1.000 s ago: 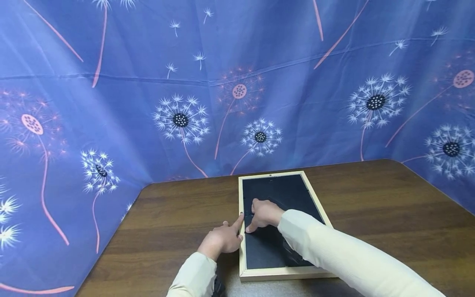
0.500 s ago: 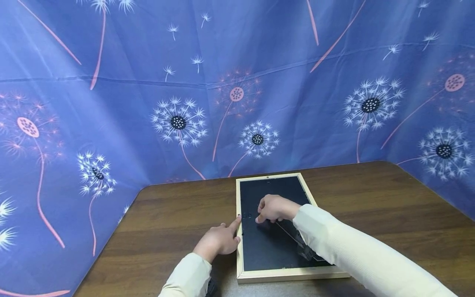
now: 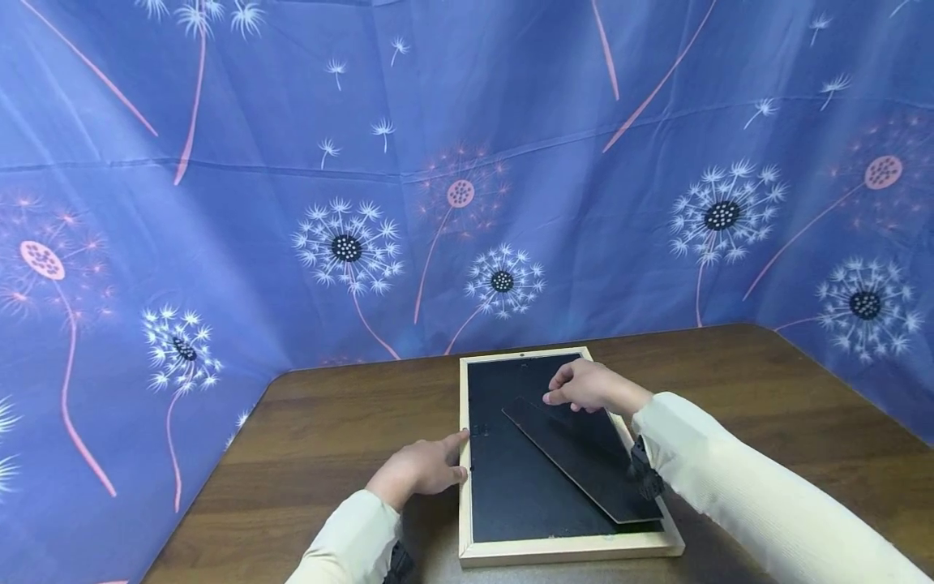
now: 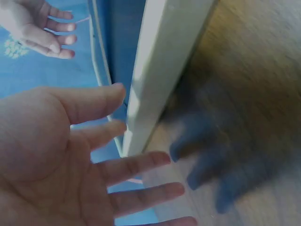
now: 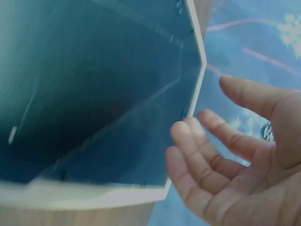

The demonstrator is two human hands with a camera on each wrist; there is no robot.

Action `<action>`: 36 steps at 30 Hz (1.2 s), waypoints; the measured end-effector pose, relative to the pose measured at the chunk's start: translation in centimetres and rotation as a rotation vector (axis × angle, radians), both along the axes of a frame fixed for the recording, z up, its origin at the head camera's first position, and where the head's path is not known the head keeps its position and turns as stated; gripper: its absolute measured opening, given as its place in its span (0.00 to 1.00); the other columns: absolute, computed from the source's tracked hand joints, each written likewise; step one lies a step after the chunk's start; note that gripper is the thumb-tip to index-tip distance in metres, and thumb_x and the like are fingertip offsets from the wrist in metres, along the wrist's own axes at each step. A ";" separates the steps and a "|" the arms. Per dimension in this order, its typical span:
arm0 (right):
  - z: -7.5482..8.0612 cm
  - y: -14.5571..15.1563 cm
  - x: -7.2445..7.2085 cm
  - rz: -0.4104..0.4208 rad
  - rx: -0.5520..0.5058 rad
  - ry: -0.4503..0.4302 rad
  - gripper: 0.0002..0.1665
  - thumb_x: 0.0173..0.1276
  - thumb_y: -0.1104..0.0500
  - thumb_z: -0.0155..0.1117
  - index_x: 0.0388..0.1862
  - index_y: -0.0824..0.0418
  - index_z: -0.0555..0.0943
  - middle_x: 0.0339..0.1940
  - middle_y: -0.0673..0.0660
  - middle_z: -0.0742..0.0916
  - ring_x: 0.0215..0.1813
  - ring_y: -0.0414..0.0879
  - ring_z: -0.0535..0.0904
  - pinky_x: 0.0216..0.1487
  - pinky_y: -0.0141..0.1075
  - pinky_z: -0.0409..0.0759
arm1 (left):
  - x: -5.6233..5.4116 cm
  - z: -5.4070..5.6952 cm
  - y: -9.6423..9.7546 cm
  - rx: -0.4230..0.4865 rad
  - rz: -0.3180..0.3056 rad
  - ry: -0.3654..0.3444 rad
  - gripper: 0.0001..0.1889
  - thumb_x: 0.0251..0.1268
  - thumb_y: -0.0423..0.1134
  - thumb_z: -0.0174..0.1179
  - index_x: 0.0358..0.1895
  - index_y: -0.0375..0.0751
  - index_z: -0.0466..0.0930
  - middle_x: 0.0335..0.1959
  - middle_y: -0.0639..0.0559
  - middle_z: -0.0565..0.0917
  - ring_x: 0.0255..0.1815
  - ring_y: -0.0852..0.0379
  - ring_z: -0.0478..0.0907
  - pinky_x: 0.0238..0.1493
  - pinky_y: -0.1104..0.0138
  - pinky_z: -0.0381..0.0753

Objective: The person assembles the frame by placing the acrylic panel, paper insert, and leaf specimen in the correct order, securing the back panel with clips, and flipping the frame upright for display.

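A picture frame (image 3: 576, 550) with a pale wooden rim lies face down near the table's front, its black backing board (image 3: 511, 499) upward. Over the board slants a black easel stand leg (image 3: 587, 462), its pale cut edge showing. My left hand (image 3: 417, 470) is at the frame's left side; the fingertips meet the rim in the head view. In the left wrist view its fingers (image 4: 136, 169) are extended beside the rim. Just above the far end of the stand leg hovers my right hand (image 3: 594, 385). The right wrist view shows its fingers (image 5: 202, 165) loosely bent, with nothing between them.
The brown wooden table (image 3: 336, 422) extends left and right of the frame. Behind it and along both sides hangs a blue cloth (image 3: 409, 89) printed with dandelions. A dark device (image 3: 645, 470) on the right wrist hangs close to the stand leg.
My right hand has moved from the frame's left side up and right, off the board. The stand leg now shows uncovered and slanting. My left hand stays at the left rim.
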State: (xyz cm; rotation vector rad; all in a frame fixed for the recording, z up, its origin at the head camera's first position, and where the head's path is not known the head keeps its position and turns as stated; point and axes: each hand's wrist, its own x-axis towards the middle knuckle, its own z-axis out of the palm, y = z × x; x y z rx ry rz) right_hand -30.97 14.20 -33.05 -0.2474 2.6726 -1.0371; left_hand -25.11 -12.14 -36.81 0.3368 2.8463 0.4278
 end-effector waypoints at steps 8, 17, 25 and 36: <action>-1.2 3.6 -0.5 -0.001 0.023 0.149 0.20 0.71 0.56 0.67 0.54 0.70 0.82 0.39 0.61 0.85 0.39 0.53 0.82 0.37 0.40 0.80 | -1.0 0.3 1.0 0.105 0.127 0.220 0.28 0.69 0.41 0.64 0.70 0.36 0.72 0.52 0.35 0.85 0.47 0.35 0.84 0.46 0.41 0.82; -2.9 6.5 -1.0 -0.034 0.045 0.187 0.33 0.72 0.53 0.66 0.65 0.76 0.73 0.62 0.76 0.80 0.64 0.71 0.75 0.59 0.57 0.78 | -2.7 -0.8 1.4 0.189 0.263 0.312 0.28 0.68 0.41 0.65 0.66 0.29 0.74 0.47 0.34 0.86 0.48 0.33 0.84 0.46 0.42 0.83; -3.9 8.0 -1.4 -0.098 -0.059 0.042 0.40 0.72 0.53 0.68 0.71 0.78 0.65 0.63 0.78 0.77 0.47 0.57 0.84 0.46 0.47 0.85 | -3.3 -2.0 1.4 0.301 0.296 0.241 0.28 0.69 0.43 0.64 0.63 0.23 0.74 0.51 0.30 0.84 0.54 0.30 0.81 0.54 0.41 0.79; -4.6 8.3 -1.4 -0.058 -0.082 -0.077 0.44 0.72 0.52 0.67 0.71 0.83 0.61 0.51 0.68 0.81 0.42 0.50 0.80 0.44 0.46 0.85 | -3.7 -2.8 1.8 0.382 0.299 0.121 0.21 0.70 0.42 0.64 0.53 0.25 0.79 0.35 0.37 0.82 0.29 0.42 0.82 0.27 0.56 0.85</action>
